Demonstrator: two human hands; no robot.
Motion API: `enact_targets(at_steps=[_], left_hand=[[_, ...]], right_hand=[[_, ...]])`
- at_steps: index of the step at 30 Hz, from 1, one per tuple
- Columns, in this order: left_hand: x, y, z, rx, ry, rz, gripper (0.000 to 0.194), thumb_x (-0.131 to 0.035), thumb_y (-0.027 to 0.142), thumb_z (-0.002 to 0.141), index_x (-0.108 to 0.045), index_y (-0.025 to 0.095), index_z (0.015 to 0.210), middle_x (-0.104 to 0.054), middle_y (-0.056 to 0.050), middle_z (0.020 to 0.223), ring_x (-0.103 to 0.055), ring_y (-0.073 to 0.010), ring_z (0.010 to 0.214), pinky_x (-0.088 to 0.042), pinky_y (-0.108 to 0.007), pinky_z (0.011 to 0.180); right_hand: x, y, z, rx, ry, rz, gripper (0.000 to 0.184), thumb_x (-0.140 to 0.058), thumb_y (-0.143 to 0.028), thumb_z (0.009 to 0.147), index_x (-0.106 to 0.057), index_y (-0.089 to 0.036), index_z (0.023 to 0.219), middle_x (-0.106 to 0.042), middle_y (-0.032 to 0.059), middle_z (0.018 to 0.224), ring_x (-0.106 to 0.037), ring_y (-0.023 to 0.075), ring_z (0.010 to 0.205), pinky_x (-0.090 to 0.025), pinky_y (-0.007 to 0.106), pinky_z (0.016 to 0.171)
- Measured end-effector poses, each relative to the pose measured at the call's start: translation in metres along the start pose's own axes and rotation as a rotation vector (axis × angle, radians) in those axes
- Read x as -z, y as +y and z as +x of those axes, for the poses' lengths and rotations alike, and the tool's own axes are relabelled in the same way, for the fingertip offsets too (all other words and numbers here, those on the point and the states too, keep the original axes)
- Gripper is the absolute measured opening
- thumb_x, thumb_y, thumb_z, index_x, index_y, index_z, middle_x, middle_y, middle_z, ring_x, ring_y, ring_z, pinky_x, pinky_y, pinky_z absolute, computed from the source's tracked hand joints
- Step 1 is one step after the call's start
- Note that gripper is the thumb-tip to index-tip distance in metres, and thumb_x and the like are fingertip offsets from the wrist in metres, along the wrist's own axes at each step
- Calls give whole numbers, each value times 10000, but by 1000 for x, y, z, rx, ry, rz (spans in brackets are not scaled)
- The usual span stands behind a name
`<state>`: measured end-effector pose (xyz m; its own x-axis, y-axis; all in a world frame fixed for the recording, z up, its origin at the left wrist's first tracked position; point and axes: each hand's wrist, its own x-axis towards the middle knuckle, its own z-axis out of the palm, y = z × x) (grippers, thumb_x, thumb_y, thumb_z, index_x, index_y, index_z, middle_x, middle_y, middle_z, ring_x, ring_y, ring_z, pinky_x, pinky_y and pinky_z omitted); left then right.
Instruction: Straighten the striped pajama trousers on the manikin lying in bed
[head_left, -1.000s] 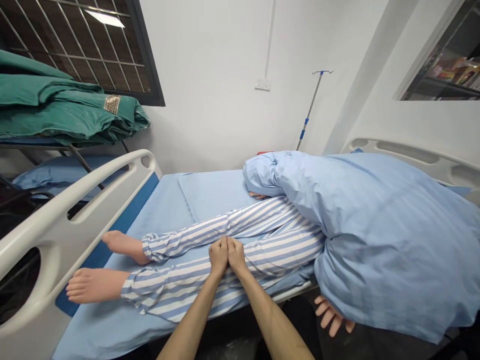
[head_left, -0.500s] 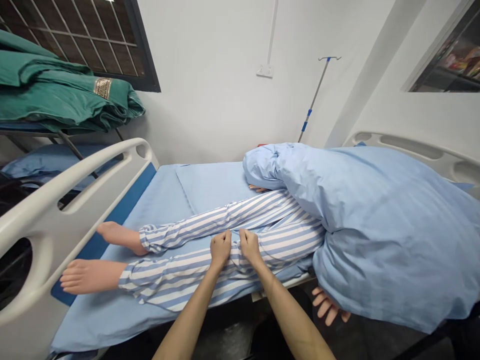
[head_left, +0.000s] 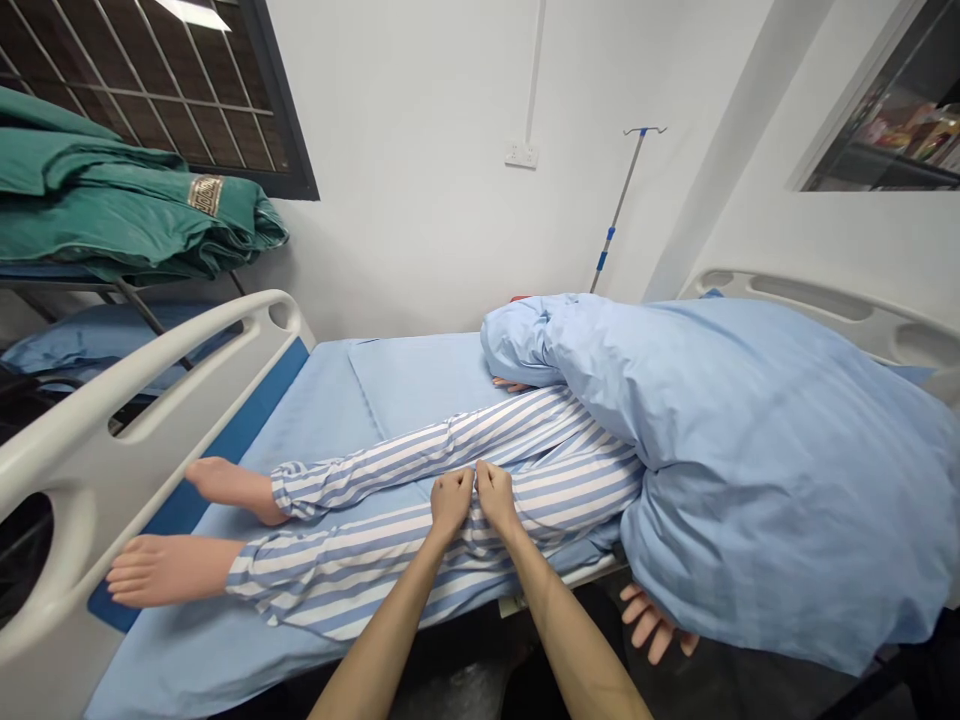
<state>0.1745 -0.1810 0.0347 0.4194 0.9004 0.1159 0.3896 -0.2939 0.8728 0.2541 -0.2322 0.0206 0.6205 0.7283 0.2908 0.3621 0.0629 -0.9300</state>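
Observation:
My left hand (head_left: pixel 451 502) and my right hand (head_left: pixel 496 494) are both closed into fists, side by side and nearly touching at the thumbs. They are over the knee of the near leg of a patient manikin, in blue-and-white striped trousers (head_left: pixel 360 545). Whether cloth is caught inside my fingers is hidden. The manikin's bare near foot (head_left: pixel 172 570) and far foot (head_left: pixel 232 487) point towards the bed end. A bunched light blue quilt (head_left: pixel 750 450) covers its upper body, and one manikin hand (head_left: pixel 651 622) sticks out beneath it at the near side.
The manikin lies on a bed with a light blue sheet (head_left: pixel 315 400). A white footboard (head_left: pixel 150 400) stands at left, a headboard (head_left: pixel 840 310) at far right. Green folded cloths (head_left: pixel 135 220) are piled on a rack. An IV pole (head_left: pixel 621 205) rises behind the bed by the wall.
My two fists have come closer together over the knee, the left one shifting rightwards. The view has tilted slightly. The quilt and manikin look unchanged.

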Motion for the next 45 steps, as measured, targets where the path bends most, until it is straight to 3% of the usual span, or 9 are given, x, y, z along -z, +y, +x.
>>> enact_targets(at_steps=[6, 12, 16, 21, 26, 29, 35, 41, 45], left_hand=[[-1, -3, -5, -12, -40, 140, 452, -386, 331, 889, -482, 183, 473, -483, -12, 498, -413, -127, 550, -220, -264, 599], [-2, -2, -7, -25, -35, 175, 433, -402, 299, 887, -471, 177, 478, -497, -12, 510, -425, -125, 570, -209, -261, 606], [-3, -4, -9, -31, -46, 165, 431, -408, 320, 891, -467, 177, 489, -508, -12, 532, -413, -123, 579, -218, -261, 614], [-2, 0, -5, 21, -43, 101, 429, -414, 319, 865, -368, 187, 460, -379, 14, 483, -363, -114, 544, -213, -271, 593], [-11, 10, 4, 64, 5, -127, 434, -410, 347, 865, -282, 214, 473, -287, 35, 472, -308, -106, 517, -250, -264, 560], [-21, 11, 2, 44, 10, -155, 435, -404, 340, 887, -328, 210, 479, -349, 28, 476, -334, -111, 516, -267, -260, 563], [-30, 4, -9, -17, 58, 133, 392, -447, 265, 914, -529, 185, 539, -576, -48, 589, -442, -140, 571, -261, -272, 616], [-32, 7, -11, -31, -6, 239, 430, -425, 268, 958, -607, 182, 578, -669, -91, 679, -535, -168, 640, -266, -283, 628], [-32, 7, -14, -17, -38, 260, 399, -444, 260, 953, -628, 187, 607, -699, -80, 734, -570, -169, 694, -278, -275, 639]], right_hand=[[-3, 1, 11, -73, 30, 41, 439, -464, -448, 870, -362, -251, 491, -406, -7, 479, -351, 164, 515, -254, 327, 548], [3, -5, 11, -78, 65, 79, 430, -428, -461, 898, -356, -249, 531, -403, -12, 506, -363, 155, 530, -281, 320, 564], [5, -1, -2, -19, 63, -50, 406, -419, -439, 901, -388, -251, 543, -454, 12, 523, -390, 173, 543, -262, 335, 584], [3, 1, -5, -2, 88, -104, 392, -396, -402, 907, -386, -259, 542, -501, 36, 531, -420, 195, 557, -252, 348, 592], [5, 1, -3, 23, 102, -81, 396, -362, -413, 915, -403, -263, 551, -527, 44, 560, -440, 201, 563, -265, 353, 604], [5, 4, -4, -5, 132, -66, 387, -368, -425, 911, -429, -257, 568, -541, 42, 575, -441, 193, 564, -284, 345, 602], [6, 3, 0, -64, 139, -51, 402, -377, -454, 905, -408, -243, 563, -509, 13, 551, -417, 168, 546, -297, 318, 578], [24, -8, 8, 19, 124, -175, 412, -355, -409, 918, -368, -253, 537, -473, 24, 517, -393, 177, 530, -267, 340, 581], [31, 1, 2, 63, 80, -248, 383, -356, -392, 923, -378, -251, 567, -479, 23, 531, -408, 179, 532, -260, 334, 582]])
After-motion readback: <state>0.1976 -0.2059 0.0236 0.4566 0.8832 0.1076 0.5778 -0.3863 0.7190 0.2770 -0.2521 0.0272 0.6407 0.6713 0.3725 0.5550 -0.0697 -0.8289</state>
